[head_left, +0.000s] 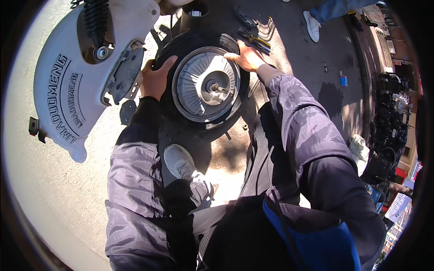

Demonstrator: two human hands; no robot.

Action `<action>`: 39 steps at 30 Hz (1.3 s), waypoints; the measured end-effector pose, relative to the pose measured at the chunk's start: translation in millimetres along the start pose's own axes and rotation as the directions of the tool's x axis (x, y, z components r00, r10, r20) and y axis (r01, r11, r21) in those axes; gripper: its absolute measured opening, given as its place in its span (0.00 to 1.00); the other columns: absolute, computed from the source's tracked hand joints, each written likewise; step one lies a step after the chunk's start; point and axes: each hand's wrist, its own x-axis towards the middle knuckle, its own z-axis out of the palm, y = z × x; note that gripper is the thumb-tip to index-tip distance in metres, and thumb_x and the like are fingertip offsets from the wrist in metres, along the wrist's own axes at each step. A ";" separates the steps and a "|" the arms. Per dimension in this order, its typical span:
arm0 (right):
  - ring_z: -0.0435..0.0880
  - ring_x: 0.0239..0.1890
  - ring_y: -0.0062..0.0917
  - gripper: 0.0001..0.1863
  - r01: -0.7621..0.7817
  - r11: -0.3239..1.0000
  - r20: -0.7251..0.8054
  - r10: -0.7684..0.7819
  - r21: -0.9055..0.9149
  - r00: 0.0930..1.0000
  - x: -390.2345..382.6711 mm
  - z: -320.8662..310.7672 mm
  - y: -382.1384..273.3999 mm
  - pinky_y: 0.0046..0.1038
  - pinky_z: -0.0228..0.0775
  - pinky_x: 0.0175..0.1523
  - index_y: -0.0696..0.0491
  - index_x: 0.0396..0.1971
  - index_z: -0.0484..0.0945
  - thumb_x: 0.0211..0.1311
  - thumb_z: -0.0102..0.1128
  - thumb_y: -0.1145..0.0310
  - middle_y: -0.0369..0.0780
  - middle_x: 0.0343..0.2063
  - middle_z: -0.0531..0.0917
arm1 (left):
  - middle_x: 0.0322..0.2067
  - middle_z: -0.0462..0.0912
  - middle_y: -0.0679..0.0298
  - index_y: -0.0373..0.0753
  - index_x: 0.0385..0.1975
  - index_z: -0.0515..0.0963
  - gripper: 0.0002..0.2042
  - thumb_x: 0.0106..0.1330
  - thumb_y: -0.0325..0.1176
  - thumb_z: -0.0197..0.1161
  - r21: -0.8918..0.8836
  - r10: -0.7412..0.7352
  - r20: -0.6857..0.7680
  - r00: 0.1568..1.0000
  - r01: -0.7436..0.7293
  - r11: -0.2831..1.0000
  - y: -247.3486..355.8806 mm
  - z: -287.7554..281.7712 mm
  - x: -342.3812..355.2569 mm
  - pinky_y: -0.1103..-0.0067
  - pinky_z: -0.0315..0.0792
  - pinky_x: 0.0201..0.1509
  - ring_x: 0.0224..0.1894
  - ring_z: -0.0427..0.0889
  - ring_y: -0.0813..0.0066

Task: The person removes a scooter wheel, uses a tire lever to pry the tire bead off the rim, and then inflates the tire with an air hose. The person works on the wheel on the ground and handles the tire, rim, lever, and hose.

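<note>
A scooter wheel (237,101) with a black tyre and a silver ribbed hub motor (194,79) is in front of me, its axle (220,89) pointing up toward me. My left hand (156,79) grips the tyre's left side, thumb on top and the other fingers hidden at its edge. On the upper right of the tyre, my right hand (248,56) holds on, with its thumb reaching over the hub rim. Close to my left hand is a grey plastic footrest-like part (126,74) on a white scooter body panel (58,90).
Pliers (255,41) with yellow-edged handles lie beyond my right hand. A black spring shock absorber (96,22) is on the scooter. Another person's white shoe (312,27) is at the far right. My own white shoe (178,160) is just below the wheel. A small blue packet (343,80) lies on the ground.
</note>
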 end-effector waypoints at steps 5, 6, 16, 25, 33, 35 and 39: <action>0.74 0.73 0.53 0.61 -0.044 0.988 0.017 0.042 0.148 0.999 -0.3 16.1 9.0 0.38 0.64 0.77 0.62 0.82 0.44 0.68 0.67 0.36 0.69 0.69 0.70 | 0.58 0.83 0.38 0.26 0.68 0.67 0.54 0.52 0.63 0.81 0.213 0.082 0.202 0.976 -0.126 0.969 1.0 -24.5 -39.2 0.64 0.77 0.67 0.61 0.85 0.48; 0.73 0.73 0.53 0.60 -0.034 0.980 0.020 0.031 0.195 0.999 -0.3 19.2 11.3 0.37 0.64 0.77 0.62 0.82 0.44 0.69 0.67 0.38 0.70 0.69 0.69 | 0.59 0.82 0.38 0.25 0.69 0.65 0.54 0.54 0.63 0.81 0.264 0.038 0.231 0.972 -0.101 0.959 -2.1 -31.1 -48.2 0.64 0.77 0.67 0.61 0.84 0.48; 0.83 0.62 0.56 0.52 0.068 0.994 -0.086 -0.061 0.083 0.994 -22.2 35.0 29.4 0.44 0.72 0.70 0.58 0.83 0.45 0.72 0.68 0.54 0.67 0.59 0.80 | 0.63 0.79 0.38 0.25 0.73 0.60 0.48 0.65 0.55 0.76 0.024 -0.007 0.159 0.987 0.003 1.000 -33.9 -17.5 -74.3 0.66 0.74 0.69 0.64 0.82 0.49; 0.84 0.61 0.54 0.48 0.072 0.996 -0.152 -0.063 0.056 0.986 -16.7 14.5 26.3 0.41 0.76 0.66 0.63 0.72 0.69 0.58 0.78 0.50 0.64 0.57 0.82 | 0.58 0.84 0.47 0.26 0.65 0.73 0.40 0.64 0.54 0.77 -0.296 -0.086 -0.049 0.995 0.068 0.953 -34.4 3.2 -46.6 0.70 0.74 0.66 0.58 0.83 0.58; 0.85 0.60 0.53 0.50 -0.046 0.998 -0.180 0.054 0.045 0.982 -34.9 20.7 17.4 0.43 0.77 0.66 0.61 0.73 0.70 0.56 0.79 0.49 0.64 0.55 0.84 | 0.67 0.77 0.45 0.28 0.74 0.64 0.47 0.62 0.49 0.80 -0.217 0.039 -0.059 0.998 -0.051 0.975 -59.2 5.7 -76.3 0.68 0.69 0.73 0.67 0.78 0.55; 0.84 0.63 0.52 0.51 -0.116 0.990 -0.144 0.127 0.084 0.981 -50.1 31.6 23.5 0.41 0.75 0.69 0.62 0.75 0.67 0.58 0.78 0.49 0.63 0.58 0.83 | 0.65 0.79 0.46 0.28 0.72 0.66 0.45 0.62 0.49 0.80 -0.265 0.026 -0.068 0.997 -0.043 0.963 -67.1 7.4 -79.4 0.68 0.71 0.71 0.65 0.80 0.56; 0.84 0.62 0.52 0.47 -0.110 0.992 -0.072 0.114 0.057 0.991 -60.7 37.8 33.8 0.43 0.74 0.69 0.63 0.71 0.65 0.62 0.74 0.47 0.60 0.58 0.83 | 0.58 0.85 0.49 0.29 0.67 0.74 0.41 0.60 0.49 0.81 -0.253 0.055 -0.094 0.994 -0.078 0.964 -64.1 0.6 -48.8 0.69 0.74 0.67 0.59 0.84 0.59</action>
